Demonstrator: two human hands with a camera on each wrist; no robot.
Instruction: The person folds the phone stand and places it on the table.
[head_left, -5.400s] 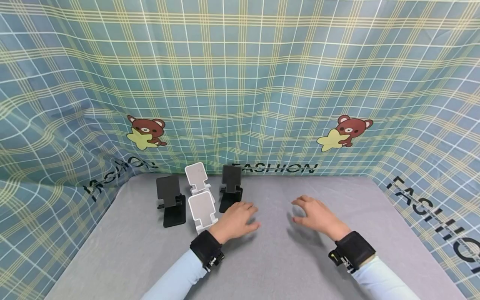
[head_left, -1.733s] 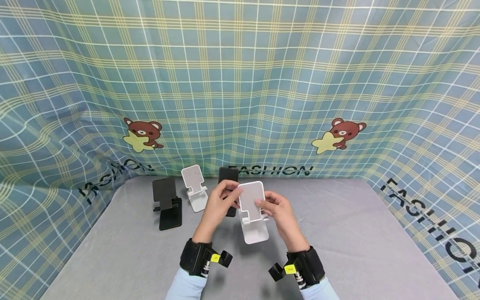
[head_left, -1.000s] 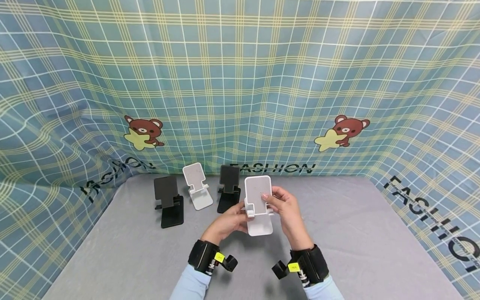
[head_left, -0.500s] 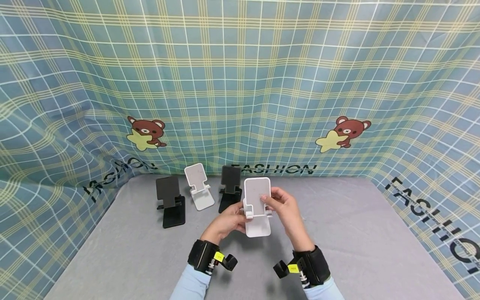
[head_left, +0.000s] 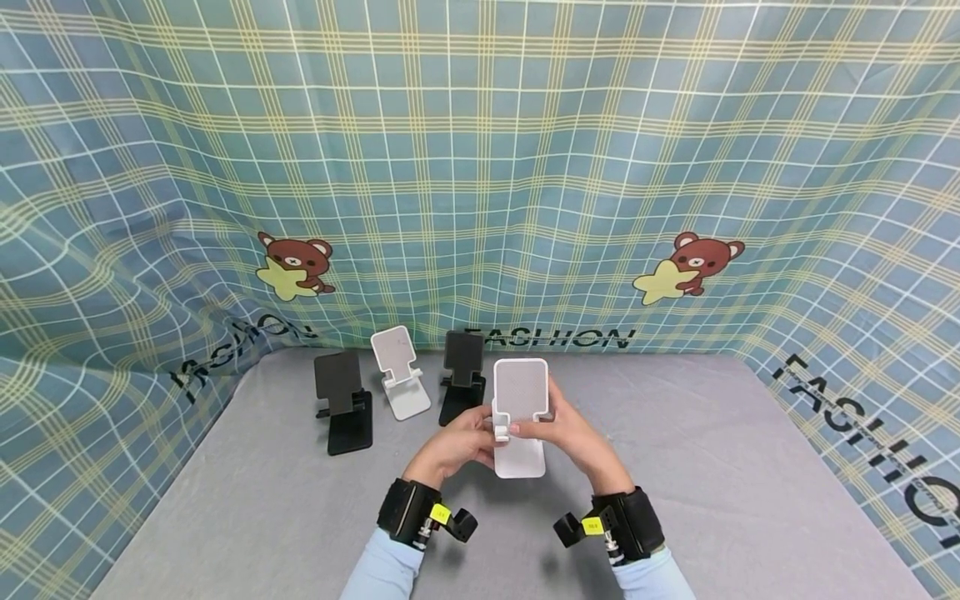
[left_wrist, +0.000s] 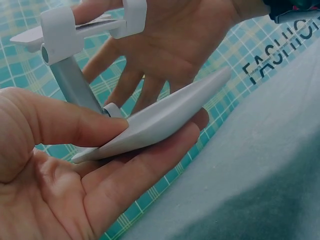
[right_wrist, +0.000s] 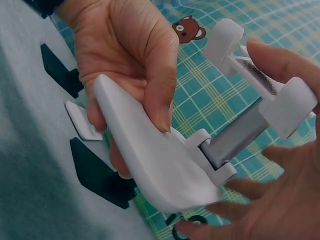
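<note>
Held stand (head_left: 521, 392) is lifted off the grey table (head_left: 247, 533), just right of centre in the lower half of the head view, between your hands. Your left hand (head_left: 453, 446) is clamped on its base (right_wrist: 150, 155), thumb above and fingers beneath, the same hold as half a second ago. What changes is your right hand (head_left: 573, 433): its thumb has slid down from the face of the plate to the lip (head_left: 502, 433) at the lower edge. The right fingers fan out straight behind, apart from the plate, so nothing is clamped on that side; you cannot tell whether the forefinger meets the post (left_wrist: 75, 82). Your handling seems to have passed from plate to lip, with the left hand as the steady one.

On the table, left of centre, stand a nearer black stand (head_left: 337, 383), a white stand (head_left: 393, 350) and a farther black stand (head_left: 463, 358), the last near your left fingertips. Checked cloth (head_left: 480, 167) hangs behind and at both sides, with a left bear (head_left: 306, 250), a right bear (head_left: 703, 248) and FASHION lettering low down.
</note>
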